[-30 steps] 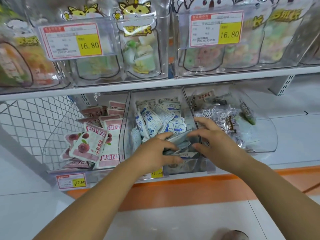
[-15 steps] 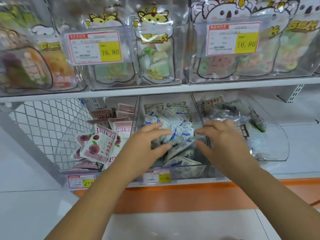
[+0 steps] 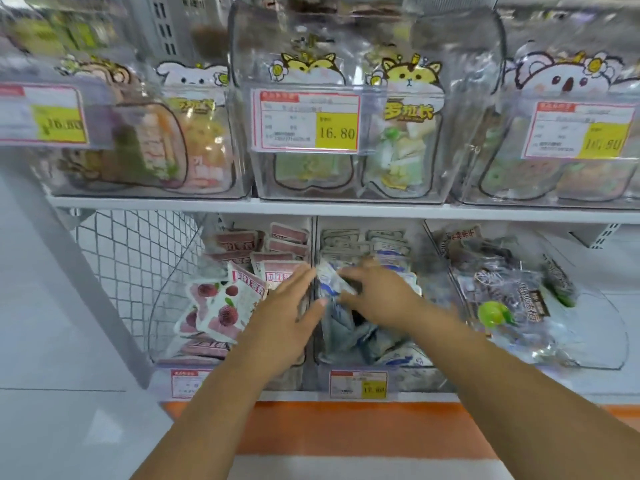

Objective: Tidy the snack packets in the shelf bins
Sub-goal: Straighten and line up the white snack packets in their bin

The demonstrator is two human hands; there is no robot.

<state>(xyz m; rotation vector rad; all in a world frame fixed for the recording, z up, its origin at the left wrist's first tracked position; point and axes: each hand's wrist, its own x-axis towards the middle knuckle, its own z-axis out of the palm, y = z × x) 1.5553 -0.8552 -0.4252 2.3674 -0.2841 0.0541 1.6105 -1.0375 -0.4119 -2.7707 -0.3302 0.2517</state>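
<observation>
Three clear bins stand on the lower shelf. The middle bin (image 3: 408, 375) holds several blue-and-white snack packets (image 3: 398, 356). My right hand (image 3: 381, 294) reaches into it and pinches a blue-and-white packet (image 3: 329, 284) near the bin's left wall. My left hand (image 3: 289, 306) is beside it with straight fingers, its fingertips touching that same packet. The left bin (image 3: 166, 306) holds pink packets (image 3: 225, 306) with red fruit pictures. The right bin (image 3: 602, 341) holds dark packets (image 3: 519, 299).
On the upper shelf (image 3: 346, 206) stand large clear bins of bagged sweets (image 3: 398, 157) with price tags (image 3: 306, 121). A white wire mesh panel (image 3: 131, 258) is left of the lower bins. Price tags (image 3: 358, 384) hang on the lower shelf's edge above an orange strip (image 3: 346, 427).
Both hands moved left and deeper into the middle bin. The right hand lifted a blue-and-white packet toward the bin's left wall. The camera moved closer and tilted up.
</observation>
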